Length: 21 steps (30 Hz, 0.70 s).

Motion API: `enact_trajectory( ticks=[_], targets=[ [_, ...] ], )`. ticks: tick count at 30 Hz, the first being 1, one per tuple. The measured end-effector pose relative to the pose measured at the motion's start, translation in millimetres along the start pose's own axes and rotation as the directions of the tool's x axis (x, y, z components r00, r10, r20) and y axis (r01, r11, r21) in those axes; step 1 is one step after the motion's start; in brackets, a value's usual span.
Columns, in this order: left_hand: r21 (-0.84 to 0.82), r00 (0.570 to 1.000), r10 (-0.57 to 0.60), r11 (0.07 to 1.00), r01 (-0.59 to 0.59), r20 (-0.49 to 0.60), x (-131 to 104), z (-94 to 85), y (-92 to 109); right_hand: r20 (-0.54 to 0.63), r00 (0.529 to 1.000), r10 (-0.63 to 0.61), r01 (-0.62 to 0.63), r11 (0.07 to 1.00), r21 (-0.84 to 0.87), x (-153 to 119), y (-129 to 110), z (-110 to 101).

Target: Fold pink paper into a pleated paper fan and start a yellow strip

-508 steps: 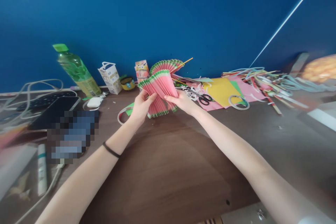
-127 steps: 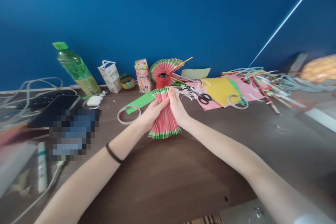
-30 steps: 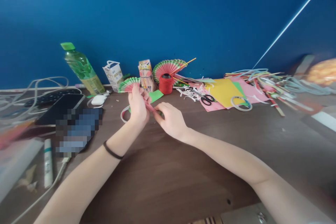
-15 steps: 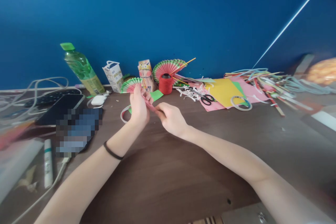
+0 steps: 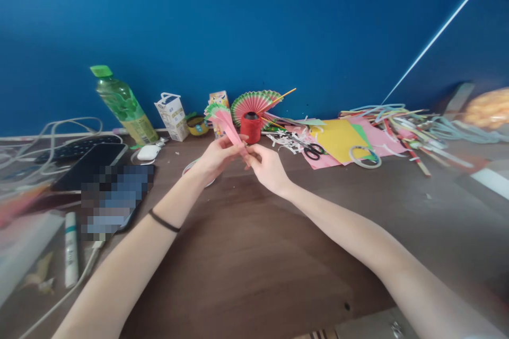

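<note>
A pleated pink paper fan [image 5: 226, 123] with a green edge slants up and away from my hands, narrow end toward me. My left hand [image 5: 218, 158] pinches its lower part between thumb and fingers. At the narrow end, my right hand [image 5: 267, 168] grips the gathered paper; the fingertips partly hide it. Just behind stands a red thread spool [image 5: 251, 129]. A second, spread pink-and-green paper fan [image 5: 250, 105] with a thin yellow stick leans by the wall. A tape roll [image 5: 187, 169] lies partly under my left hand.
Black-handled scissors [image 5: 314, 151], white paper scraps [image 5: 292, 142], coloured paper sheets [image 5: 338, 140] and another tape roll [image 5: 365, 157] lie right of centre. To the left are a green bottle [image 5: 127, 108], a milk carton [image 5: 172, 118], an earphone case [image 5: 148, 153], a phone [image 5: 129, 196] and a marker [image 5: 71, 249].
My left hand has slid down toward the narrow end, beside my right hand. The fan has swung from pointing left to more upright and looks narrower. A small yellow pot behind is now uncovered.
</note>
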<state>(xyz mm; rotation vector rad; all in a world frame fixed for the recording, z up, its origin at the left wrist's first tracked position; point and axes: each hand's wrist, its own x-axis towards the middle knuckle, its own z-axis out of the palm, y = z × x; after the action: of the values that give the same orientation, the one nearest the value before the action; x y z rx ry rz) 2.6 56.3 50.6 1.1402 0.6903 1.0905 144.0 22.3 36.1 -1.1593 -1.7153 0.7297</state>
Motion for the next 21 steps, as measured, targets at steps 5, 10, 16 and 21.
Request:
enact_trajectory(
  ticks=[5, 10, 16, 21],
  targets=[
    [0.133, 0.995, 0.078, 0.989, -0.069, -0.059, 2.6, -5.8, -7.5, 0.009, 1.000, -0.013, 0.012, 0.999, 0.045, 0.2, 2.1, 0.9],
    [0.155, 0.977, 0.146, 0.980, -0.122, -0.157, 2.7, -4.4, -8.5, 0.033, 0.999, -0.016, 0.013, 0.997, 0.077, -0.1, 1.1, 1.3],
    [0.145, 0.972, 0.117, 0.985, -0.088, -0.205, 0.8, -1.3, -7.2, 0.066, 0.998, -0.015, 0.005, 0.990, 0.144, 1.1, 4.0, 1.9],
    [0.134, 0.981, 0.108, 0.987, -0.086, -0.164, 1.1, -1.1, -6.0, 0.095, 0.995, 0.042, -0.062, 0.972, 0.225, 4.8, 12.2, 4.0]
  ],
)
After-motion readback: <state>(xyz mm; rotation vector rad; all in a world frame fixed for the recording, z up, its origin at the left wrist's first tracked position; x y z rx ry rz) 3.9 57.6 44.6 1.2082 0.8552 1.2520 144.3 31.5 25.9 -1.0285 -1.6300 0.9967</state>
